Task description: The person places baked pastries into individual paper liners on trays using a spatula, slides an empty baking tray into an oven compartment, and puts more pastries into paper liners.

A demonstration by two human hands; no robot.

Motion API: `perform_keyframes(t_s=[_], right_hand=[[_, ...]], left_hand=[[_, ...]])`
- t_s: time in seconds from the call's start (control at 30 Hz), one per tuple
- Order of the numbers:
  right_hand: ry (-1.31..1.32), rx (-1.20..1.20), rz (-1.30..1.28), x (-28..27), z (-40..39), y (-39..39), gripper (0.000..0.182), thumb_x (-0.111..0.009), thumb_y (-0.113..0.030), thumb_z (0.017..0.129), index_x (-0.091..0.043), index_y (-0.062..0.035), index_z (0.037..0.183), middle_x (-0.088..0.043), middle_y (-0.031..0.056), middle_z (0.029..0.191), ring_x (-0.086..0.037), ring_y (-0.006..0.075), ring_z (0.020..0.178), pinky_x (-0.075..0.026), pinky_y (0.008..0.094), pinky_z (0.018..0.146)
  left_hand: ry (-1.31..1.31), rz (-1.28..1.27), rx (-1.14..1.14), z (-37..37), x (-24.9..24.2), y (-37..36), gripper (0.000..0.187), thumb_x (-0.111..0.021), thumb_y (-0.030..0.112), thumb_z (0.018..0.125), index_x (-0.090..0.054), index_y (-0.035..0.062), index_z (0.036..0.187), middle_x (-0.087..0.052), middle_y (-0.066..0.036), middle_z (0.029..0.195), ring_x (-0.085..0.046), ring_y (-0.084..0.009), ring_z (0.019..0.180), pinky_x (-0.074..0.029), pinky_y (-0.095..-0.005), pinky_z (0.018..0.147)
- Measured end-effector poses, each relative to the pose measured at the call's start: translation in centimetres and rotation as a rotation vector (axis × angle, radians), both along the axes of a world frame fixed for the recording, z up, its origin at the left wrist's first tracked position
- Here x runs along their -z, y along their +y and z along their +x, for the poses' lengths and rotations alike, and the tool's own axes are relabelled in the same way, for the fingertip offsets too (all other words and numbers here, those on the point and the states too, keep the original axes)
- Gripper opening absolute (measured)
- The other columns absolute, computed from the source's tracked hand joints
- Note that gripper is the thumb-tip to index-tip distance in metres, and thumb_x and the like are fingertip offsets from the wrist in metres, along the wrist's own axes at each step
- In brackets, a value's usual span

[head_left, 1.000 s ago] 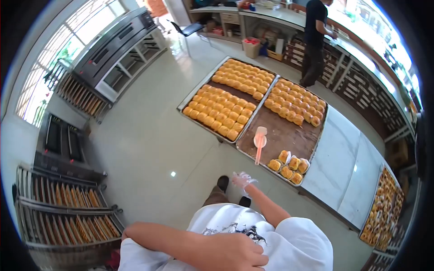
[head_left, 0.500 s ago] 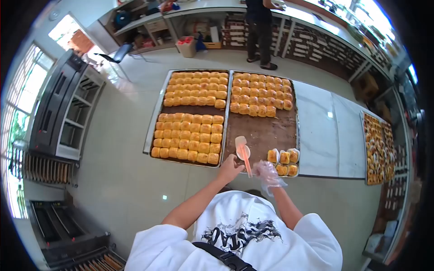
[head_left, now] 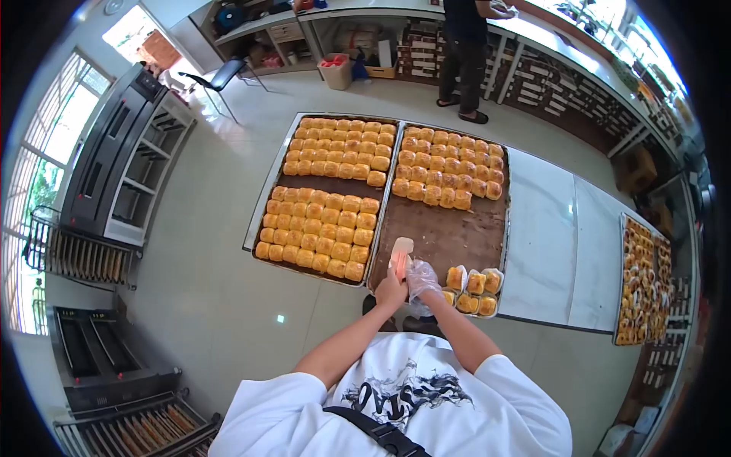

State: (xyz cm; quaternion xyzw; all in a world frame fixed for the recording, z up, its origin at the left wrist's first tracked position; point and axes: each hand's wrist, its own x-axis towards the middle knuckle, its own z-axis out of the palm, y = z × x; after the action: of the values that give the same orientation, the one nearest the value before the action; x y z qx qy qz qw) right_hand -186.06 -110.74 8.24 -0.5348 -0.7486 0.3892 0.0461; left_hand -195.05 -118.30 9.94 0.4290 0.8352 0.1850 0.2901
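A spatula (head_left: pixel 403 246) with a pale head and a pinkish-orange handle is over the near part of the right-hand baking tray (head_left: pixel 449 228). My bare left hand (head_left: pixel 391 289) is closed around the handle. Close against it on the right is my right hand (head_left: pixel 423 283), in a clear plastic glove; its fingers are smeared and partly hidden, so what they hold does not show. Several golden buns (head_left: pixel 477 283) in white paper cups stand at the tray's near right corner, just right of the glove. A brown liner shows between them and the rows of buns (head_left: pixel 449 164) behind.
A second tray of buns (head_left: pixel 324 228) lies to the left. White marble tabletop (head_left: pixel 541 228) extends right, and another full tray (head_left: pixel 643 282) is at far right. Ovens (head_left: pixel 114 152) and racks line the left side. A person (head_left: pixel 464 57) stands at the back counter.
The spatula, which lay across a small white bowl, is now in my left hand. My gloved hand has moved left to meet it. The bowl is no longer distinguishable. The view has shifted slightly.
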Motion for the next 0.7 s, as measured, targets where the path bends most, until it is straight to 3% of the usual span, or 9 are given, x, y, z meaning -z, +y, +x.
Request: perform_keyframes(t_s=[0.1,0.2,0.27,0.3,0.4,0.47,0.5,0.6,0.7], right_hand=[[-0.070,0.035,0.041,0.3,-0.1,0.2,0.024,-0.053,-0.024,0.081,-0.066,-0.0047,0.087,-0.064,0.0178,0.093,-0.062,0.0328,0.088,-0.049,0.0424,0.076],[-0.124,0.041,0.000,-1.3,-0.3,0.8,0.023,-0.051,-0.023,0.081,-0.066,-0.0062,0.088,-0.064,0.0175,0.093,-0.062,0.0316,0.089,-0.049,0.0414,0.077],[-0.101,0.089,-0.045,0.6,-0.1,2.1,0.028,-0.047,-0.024,0.082,-0.064,-0.0046,0.092,-0.062,0.0214,0.095,-0.060,0.0350,0.093,-0.047,0.0438,0.082],[-0.162,-0.088,0.275,2.9,1.1,3.3,0.025,-0.050,-0.024,0.080,-0.065,-0.0060,0.090,-0.063,0.0186,0.089,-0.061,0.0312,0.087,-0.049,0.0409,0.078],[-0.341,-0.020,0.611,-0.4,8.9,8.1,0.006,-0.056,-0.017,0.076,-0.051,-0.0153,0.073,-0.049,-0.0011,0.068,-0.052,0.0168,0.067,-0.045,0.0311,0.061],[-0.184,0.384,0.697,0.5,15.2,11.6,0.009,-0.055,-0.019,0.078,-0.054,-0.0115,0.074,-0.054,0.0027,0.071,-0.055,0.0219,0.066,-0.047,0.0344,0.056],[-0.258,0.499,0.724,-0.6,17.6,12.5,0.012,-0.053,-0.017,0.081,-0.059,-0.0084,0.075,-0.061,0.0095,0.074,-0.060,0.0301,0.071,-0.050,0.0373,0.061],[-0.385,0.417,0.496,1.8,21.4,13.2,0.012,-0.053,-0.017,0.080,-0.059,-0.0058,0.081,-0.062,0.0142,0.080,-0.061,0.0333,0.078,-0.050,0.0420,0.068],[-0.305,0.341,0.548,2.9,22.0,13.3,0.016,-0.052,-0.019,0.081,-0.058,-0.0043,0.085,-0.061,0.0176,0.082,-0.060,0.0349,0.081,-0.049,0.0442,0.070]], left_hand=[[0.010,0.089,-0.081,-0.9,0.6,-0.8,0.028,-0.053,0.027,0.083,-0.055,0.0006,0.089,-0.062,-0.022,0.074,-0.062,-0.0382,0.070,-0.047,-0.0475,0.063],[-0.248,0.194,-0.167,-2.0,-0.6,-2.8,0.034,-0.056,0.032,0.084,-0.057,0.0000,0.072,-0.060,-0.019,0.065,-0.062,-0.0318,0.063,-0.047,-0.0416,0.056],[-0.429,0.151,-0.351,-2.4,-0.4,-5.1,0.041,-0.053,0.036,0.088,-0.056,0.0001,0.067,-0.057,-0.011,0.057,-0.060,-0.0204,0.053,-0.046,-0.0324,0.049],[-0.444,0.169,-0.426,-2.4,-0.3,-6.4,0.042,-0.052,0.035,0.089,-0.056,0.0001,0.067,-0.057,-0.009,0.056,-0.059,-0.0183,0.052,-0.045,-0.0312,0.048],[-0.537,0.198,-0.619,-2.4,2.2,-8.8,0.039,-0.051,0.035,0.091,-0.057,-0.0007,0.075,-0.058,-0.006,0.064,-0.059,-0.0145,0.058,-0.046,-0.0294,0.049],[-0.644,0.201,-0.701,-1.7,3.5,-9.5,0.038,-0.051,0.034,0.091,-0.058,-0.0014,0.080,-0.059,-0.007,0.069,-0.060,-0.0138,0.063,-0.047,-0.0296,0.051],[-0.679,0.213,-0.737,-1.1,3.4,-9.2,0.037,-0.051,0.034,0.091,-0.057,-0.0007,0.081,-0.058,-0.006,0.070,-0.059,-0.0133,0.063,-0.047,-0.0292,0.051],[-0.796,0.266,-0.799,0.5,2.6,-6.8,0.034,-0.051,0.033,0.091,-0.053,0.0018,0.080,-0.054,-0.004,0.070,-0.056,-0.0122,0.062,-0.047,-0.0277,0.051],[-0.870,0.283,-0.797,1.9,2.6,-5.5,0.032,-0.051,0.033,0.092,-0.049,0.0053,0.076,-0.048,-0.002,0.067,-0.052,-0.0119,0.057,-0.047,-0.0261,0.050]])
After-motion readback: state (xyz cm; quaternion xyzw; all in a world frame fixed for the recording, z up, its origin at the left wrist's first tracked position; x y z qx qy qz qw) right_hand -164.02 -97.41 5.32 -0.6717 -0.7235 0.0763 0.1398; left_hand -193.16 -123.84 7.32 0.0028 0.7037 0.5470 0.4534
